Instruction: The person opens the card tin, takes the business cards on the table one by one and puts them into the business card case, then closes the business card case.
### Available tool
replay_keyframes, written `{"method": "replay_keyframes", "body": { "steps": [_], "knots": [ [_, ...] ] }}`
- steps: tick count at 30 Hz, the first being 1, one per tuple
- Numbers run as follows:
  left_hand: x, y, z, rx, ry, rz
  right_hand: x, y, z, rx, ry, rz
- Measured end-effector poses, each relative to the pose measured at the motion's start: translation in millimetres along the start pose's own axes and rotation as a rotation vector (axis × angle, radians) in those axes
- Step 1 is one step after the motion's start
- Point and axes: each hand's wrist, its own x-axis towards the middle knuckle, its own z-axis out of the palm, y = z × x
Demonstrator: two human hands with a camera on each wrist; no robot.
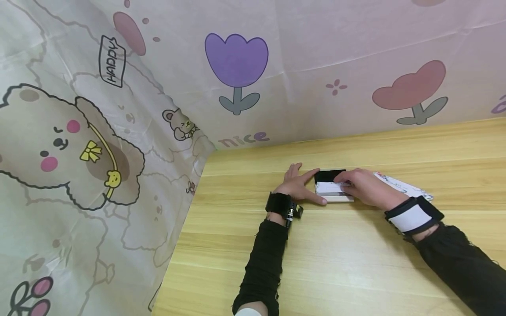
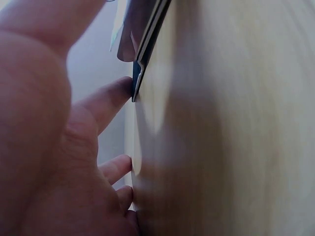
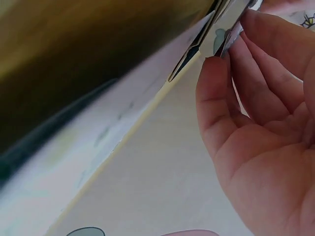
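On the table lies a small flat rectangular case (image 1: 330,175), black inside with a pale front edge. A white and grey flat piece (image 1: 330,187) covers its nearer part. My right hand (image 1: 367,186) pinches the right end of this piece between thumb and fingers; the right wrist view shows the thin pinched edge (image 3: 227,43). My left hand (image 1: 296,188) is spread at the case's left side, thumb at the near corner and index finger at the far one. In the left wrist view the index fingertip (image 2: 125,87) touches the dark corner, and the other fingers rest on the table.
A white printed strip (image 1: 407,188) lies right of the case, partly behind my right hand and wrist. The wooden table (image 1: 336,254) meets a printed cloth (image 1: 316,109) at the back and another cloth side (image 1: 166,245) at the left.
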Motion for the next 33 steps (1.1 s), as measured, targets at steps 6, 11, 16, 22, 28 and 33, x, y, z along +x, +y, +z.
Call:
{"method": "replay_keyframes", "body": {
  "steps": [6,11,16,22,28,33],
  "knots": [
    [0.6,0.0,-0.6,0.017,0.005,0.004,1.7,0.8,0.0,0.010,-0.001,0.000],
    [0.4,0.5,-0.9,0.029,0.012,0.002,2.7,0.5,0.5,0.035,-0.029,-0.007],
    [0.9,0.7,0.0,0.023,0.012,-0.004,1.2,-0.3,-1.1,0.030,-0.063,0.006],
    [1.8,-0.5,0.6,0.016,0.003,0.000,-7.6,5.2,-24.5,-0.018,-0.125,0.140],
    [1.4,-0.9,0.5,0.012,0.005,0.006,-26.4,25.9,-55.1,-0.105,-0.266,0.449],
    [1.0,0.3,1.3,0.007,0.007,-0.004,-33.2,35.0,-58.3,-0.087,-0.296,0.490]
  ]
}}
